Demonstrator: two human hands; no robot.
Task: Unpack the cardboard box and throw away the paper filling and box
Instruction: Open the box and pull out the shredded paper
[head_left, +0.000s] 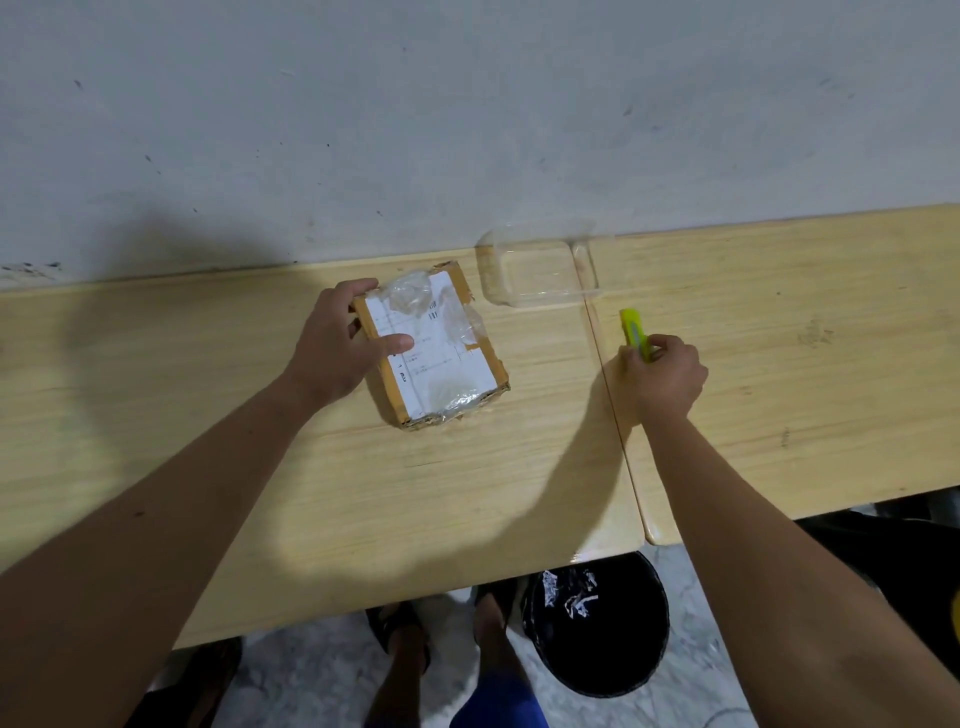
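Right now the left hand (340, 340) lies spread over the far left corner of the cardboard box (434, 345), fingers curled around the left edge and the thumb laid flat across the white shipping label (423, 345) on top. It steadies the box without lifting it. The box sits flat on the wooden table (311, 467), closed, wrapped in clear tape that wrinkles over the label and the near edge, its long side turned at a slight angle to the table edge.

Well apart, on the other side of a seam between two tabletops, the right hand (667, 371) has its fingers closed around the near end of a yellow-green box cutter (635, 331). The cutter lies along the table surface, its far end pointing away from the person; whether any blade is out cannot be told.

Just beyond the box, against the grey wall (467, 104), stands a clear plastic tray (540, 273), touching neither hand.

Below the near table edge, on the pale marbled floor, sits a black bin (597, 634) with scraps of crumpled paper (569, 592) inside. Beside it are the person's feet in dark sandals (397, 623).
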